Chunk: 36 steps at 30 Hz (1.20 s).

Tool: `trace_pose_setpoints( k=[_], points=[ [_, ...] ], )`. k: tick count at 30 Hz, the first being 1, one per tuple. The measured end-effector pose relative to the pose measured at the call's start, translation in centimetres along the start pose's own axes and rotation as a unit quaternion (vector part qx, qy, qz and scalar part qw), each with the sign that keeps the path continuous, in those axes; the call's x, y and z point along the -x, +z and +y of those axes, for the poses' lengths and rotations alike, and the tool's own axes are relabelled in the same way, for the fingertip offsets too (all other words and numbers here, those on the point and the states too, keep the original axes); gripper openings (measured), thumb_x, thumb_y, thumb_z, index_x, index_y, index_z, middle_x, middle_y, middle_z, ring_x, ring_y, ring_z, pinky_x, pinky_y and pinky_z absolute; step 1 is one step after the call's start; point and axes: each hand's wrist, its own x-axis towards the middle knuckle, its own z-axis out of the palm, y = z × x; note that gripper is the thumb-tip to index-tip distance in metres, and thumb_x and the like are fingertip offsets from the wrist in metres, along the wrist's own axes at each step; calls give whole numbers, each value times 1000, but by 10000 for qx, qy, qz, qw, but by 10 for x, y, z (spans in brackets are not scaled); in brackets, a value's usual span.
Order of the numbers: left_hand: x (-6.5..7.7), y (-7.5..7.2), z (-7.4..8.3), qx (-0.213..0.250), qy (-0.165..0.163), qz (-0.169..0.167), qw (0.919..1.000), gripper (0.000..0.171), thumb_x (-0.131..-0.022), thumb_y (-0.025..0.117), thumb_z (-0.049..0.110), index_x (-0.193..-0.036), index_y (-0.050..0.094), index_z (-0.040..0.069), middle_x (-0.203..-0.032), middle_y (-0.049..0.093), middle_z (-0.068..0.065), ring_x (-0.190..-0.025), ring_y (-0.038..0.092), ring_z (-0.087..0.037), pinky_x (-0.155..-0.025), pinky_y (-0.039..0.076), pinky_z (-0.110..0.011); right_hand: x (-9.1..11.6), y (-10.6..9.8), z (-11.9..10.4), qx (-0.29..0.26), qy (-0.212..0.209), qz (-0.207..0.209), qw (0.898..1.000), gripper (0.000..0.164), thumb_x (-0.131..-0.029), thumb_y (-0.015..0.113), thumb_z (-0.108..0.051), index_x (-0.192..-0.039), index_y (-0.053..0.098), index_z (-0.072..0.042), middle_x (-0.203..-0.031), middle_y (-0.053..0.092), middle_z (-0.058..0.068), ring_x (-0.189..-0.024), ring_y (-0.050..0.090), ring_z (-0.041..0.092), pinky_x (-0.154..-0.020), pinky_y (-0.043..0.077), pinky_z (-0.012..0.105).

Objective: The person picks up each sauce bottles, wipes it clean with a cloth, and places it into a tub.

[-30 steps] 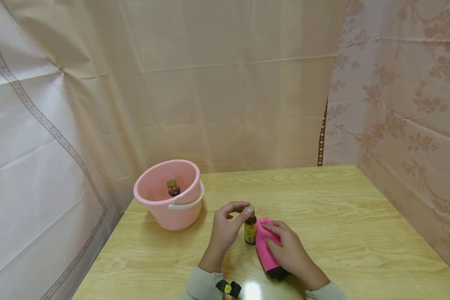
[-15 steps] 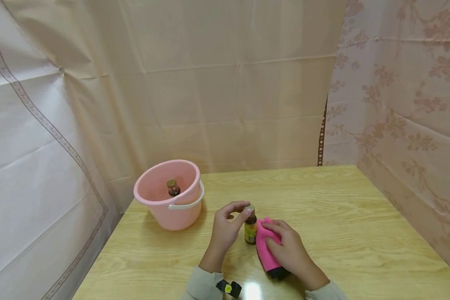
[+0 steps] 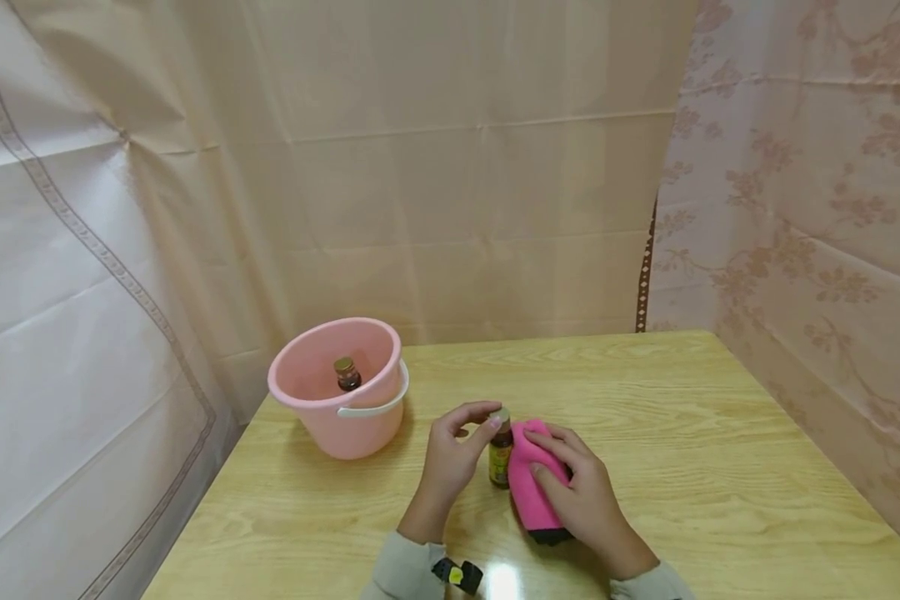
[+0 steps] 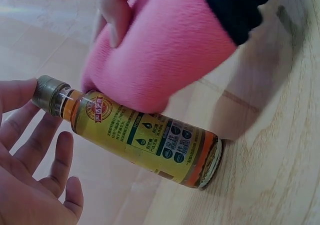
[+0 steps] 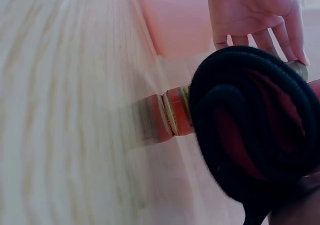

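Note:
A small glass bottle (image 3: 500,460) with a yellow label and a gold-toned cap stands upright on the table. My left hand (image 3: 453,454) pinches its cap (image 4: 49,93) between thumb and fingertip, the other fingers loosely spread beside the neck. Pressed against the bottle's right side is a folded pink cloth (image 3: 532,479) with a black edge, gripped by my right hand (image 3: 581,483). In the left wrist view the cloth covers part of the label (image 4: 145,130). The right wrist view shows the cloth's rolled black end (image 5: 240,120) hiding most of the bottle.
A pink bucket (image 3: 356,429) with a white handle (image 3: 371,411) stands at the left of the wooden table (image 3: 645,400). Another dark bottle with a gold cap (image 3: 345,367) is inside it. Curtains hang behind and on both sides.
My right hand has slid the pink cloth a little upward along the bottle, and its black end has risen too. My left hand keeps its place on the cap.

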Motion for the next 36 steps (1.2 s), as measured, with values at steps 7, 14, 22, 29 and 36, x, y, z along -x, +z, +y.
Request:
trace_pose_setpoints(
  k=[7, 14, 22, 29, 36],
  points=[
    [0, 0, 0, 1, -6, -67, 10000, 18, -95, 76, 28, -113, 80, 24, -106, 77, 4, -101, 66, -13, -91, 36, -41, 0, -1, -8, -368, -189, 89, 9991, 44, -97, 72, -8, -138, 68, -23, -147, 56, 1, -122, 61, 19, -85, 58, 26],
    [0, 1, 0, 29, -9, -97, 9999, 19, -96, 75, 27, -113, 80, 22, -106, 77, 2, -102, 65, -14, -90, 35, -39, 0, -1, -7, -491, -286, 127, 9983, 45, -96, 72, -6, -139, 67, -21, -148, 55, 2, -122, 62, 16, -84, 58, 26],
    [0, 0, 1, -9, 11, -185, 9998, 20, -97, 74, 30, -115, 79, 24, -108, 76, 3, -104, 65, -16, -91, 36, -40, 0, -1, -6, -318, -327, 96, 9989, 44, -97, 72, -7, -139, 67, -22, -147, 55, 0, -122, 62, 17, -85, 58, 26],
    [1, 0, 2, 11, -56, -159, 9999, 19, -96, 74, 30, -114, 79, 25, -106, 76, 3, -104, 65, -16, -92, 35, -41, 0, -1, -3, -99, -176, -40, 9998, 42, -99, 70, -11, -138, 67, -25, -146, 57, -1, -123, 61, 20, -87, 57, 27],
    [0, 0, 2, 61, -67, -134, 9999, 18, -96, 75, 26, -113, 79, 24, -105, 77, 1, -103, 65, -16, -92, 35, -40, -1, 0, 0, 339, -72, -156, 9993, 41, -99, 70, -12, -138, 67, -25, -144, 58, -1, -125, 60, 20, -92, 55, 29]
  ],
)
